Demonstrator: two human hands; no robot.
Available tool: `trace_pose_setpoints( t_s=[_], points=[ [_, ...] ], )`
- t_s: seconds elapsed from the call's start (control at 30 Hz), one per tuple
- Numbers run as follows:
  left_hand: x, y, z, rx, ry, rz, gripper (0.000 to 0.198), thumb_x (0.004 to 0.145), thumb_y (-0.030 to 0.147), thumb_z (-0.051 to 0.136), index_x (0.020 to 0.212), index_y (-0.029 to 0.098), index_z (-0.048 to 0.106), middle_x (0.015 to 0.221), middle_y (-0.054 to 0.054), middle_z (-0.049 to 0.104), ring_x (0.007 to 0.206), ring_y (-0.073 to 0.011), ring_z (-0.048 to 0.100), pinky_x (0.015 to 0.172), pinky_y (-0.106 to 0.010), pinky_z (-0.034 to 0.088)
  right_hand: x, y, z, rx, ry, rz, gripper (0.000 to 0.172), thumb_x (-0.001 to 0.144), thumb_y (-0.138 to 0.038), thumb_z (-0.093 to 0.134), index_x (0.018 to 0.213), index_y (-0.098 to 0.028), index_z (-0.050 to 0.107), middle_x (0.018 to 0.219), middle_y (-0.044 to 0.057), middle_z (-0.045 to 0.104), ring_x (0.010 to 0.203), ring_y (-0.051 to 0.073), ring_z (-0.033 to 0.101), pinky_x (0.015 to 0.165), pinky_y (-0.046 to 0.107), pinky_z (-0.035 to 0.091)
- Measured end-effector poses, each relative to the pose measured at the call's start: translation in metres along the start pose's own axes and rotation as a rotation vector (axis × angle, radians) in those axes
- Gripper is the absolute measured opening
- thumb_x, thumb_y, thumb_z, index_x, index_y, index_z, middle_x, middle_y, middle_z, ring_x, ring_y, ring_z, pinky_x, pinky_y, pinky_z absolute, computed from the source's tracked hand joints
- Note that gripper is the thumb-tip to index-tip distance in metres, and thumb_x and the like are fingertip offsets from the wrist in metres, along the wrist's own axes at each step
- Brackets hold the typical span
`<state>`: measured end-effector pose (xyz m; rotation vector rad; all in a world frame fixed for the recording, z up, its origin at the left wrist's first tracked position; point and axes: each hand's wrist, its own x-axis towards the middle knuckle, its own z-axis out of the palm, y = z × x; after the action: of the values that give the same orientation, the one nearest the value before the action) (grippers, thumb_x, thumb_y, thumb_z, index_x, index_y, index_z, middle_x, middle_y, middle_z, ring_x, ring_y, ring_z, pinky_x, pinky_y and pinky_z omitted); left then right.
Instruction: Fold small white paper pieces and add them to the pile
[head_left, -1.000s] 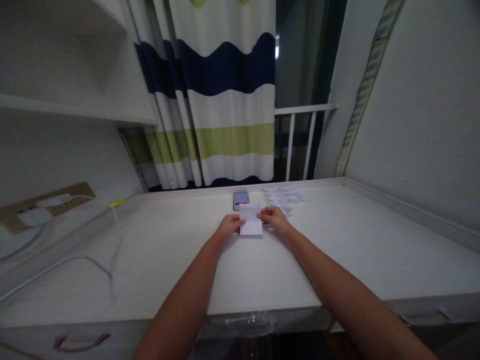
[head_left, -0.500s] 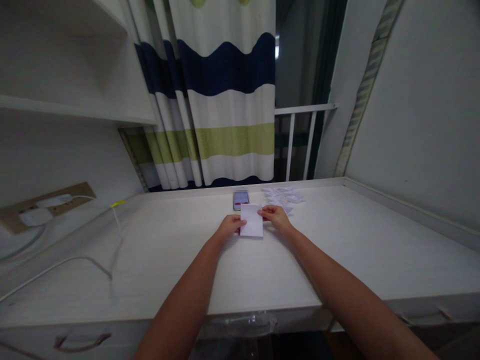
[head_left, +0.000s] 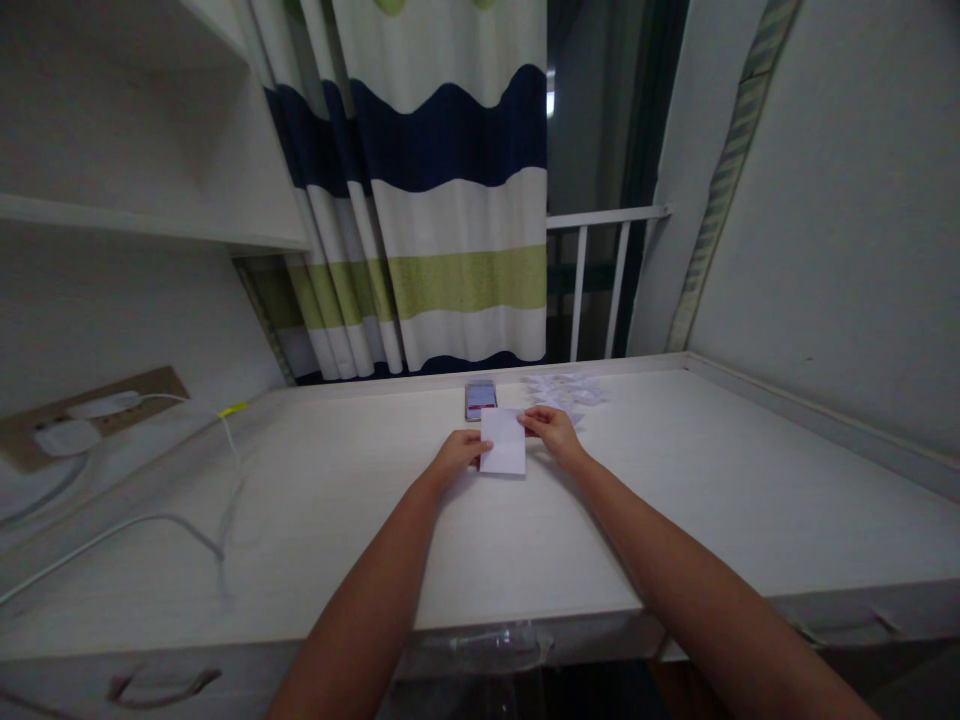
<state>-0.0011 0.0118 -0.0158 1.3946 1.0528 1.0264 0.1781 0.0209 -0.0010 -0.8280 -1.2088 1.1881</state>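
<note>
A small white sheet of paper (head_left: pixel 503 441) is held just above the white desk (head_left: pixel 480 520), near its far middle. My left hand (head_left: pixel 455 457) pinches the sheet's left edge with closed fingers. My right hand (head_left: pixel 553 432) pinches its upper right corner. Right behind the sheet lies a phone (head_left: pixel 480 397) with a lit screen. A pile of several small folded white paper pieces (head_left: pixel 568 391) lies just beyond my right hand.
A striped curtain (head_left: pixel 450 190) hangs behind the desk, with a white railing (head_left: pixel 607 270) to its right. On the left, a socket strip (head_left: pixel 90 415) holds white plugs, and their cables (head_left: pixel 150 520) trail over the desk. Drawer handles (head_left: pixel 161 685) show below the front edge.
The sheet and both hands have barely moved; the view has shifted slightly. Both hands keep their pinch on the paper.
</note>
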Motion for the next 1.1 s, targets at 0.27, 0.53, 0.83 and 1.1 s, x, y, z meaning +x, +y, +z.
trace_pose_setpoints(
  t_s=[0.27,0.53,0.83,1.1],
  points=[
    [0.0017,-0.0029,-0.0015,0.019,-0.016,0.003,0.027,0.054,0.027,0.067,0.072,0.007,0.064,0.062,-0.006,0.063,0.056,-0.0145,0.056,0.054,-0.025,0.041,0.0009,-0.0008,0.0003,0.028,0.029,0.033,0.03,0.042,-0.032,0.074,0.06,-0.016,0.057,0.057,-0.001,0.059,0.054,0.012,0.055,0.061,0.028,0.047],
    [-0.0013,0.0003,-0.0001,0.031,-0.014,0.01,0.028,0.054,0.028,0.067,0.073,0.007,0.064,0.064,-0.006,0.063,0.056,-0.0138,0.055,0.055,-0.024,0.04,0.0009,-0.0013,0.0,0.0,0.056,0.001,0.026,0.046,-0.033,0.072,0.062,-0.016,0.059,0.059,0.0,0.061,0.057,0.012,0.056,0.063,0.029,0.047],
    [-0.0036,0.0038,0.0012,0.031,-0.013,-0.002,0.024,0.055,0.025,0.067,0.072,0.008,0.065,0.063,-0.006,0.063,0.053,-0.0124,0.054,0.053,-0.023,0.04,0.0012,-0.0007,-0.0007,-0.008,0.073,-0.022,0.026,0.046,-0.035,0.071,0.061,-0.017,0.059,0.058,0.0,0.061,0.055,0.012,0.055,0.061,0.029,0.047],
    [-0.0005,0.0006,0.0005,0.019,-0.026,-0.012,0.026,0.054,0.026,0.067,0.073,0.008,0.064,0.064,-0.006,0.063,0.053,-0.0129,0.054,0.052,-0.024,0.04,0.0026,0.0008,-0.0001,0.003,0.105,-0.028,0.029,0.047,-0.039,0.069,0.061,-0.017,0.056,0.053,-0.001,0.058,0.051,0.012,0.054,0.058,0.029,0.048]
  ],
)
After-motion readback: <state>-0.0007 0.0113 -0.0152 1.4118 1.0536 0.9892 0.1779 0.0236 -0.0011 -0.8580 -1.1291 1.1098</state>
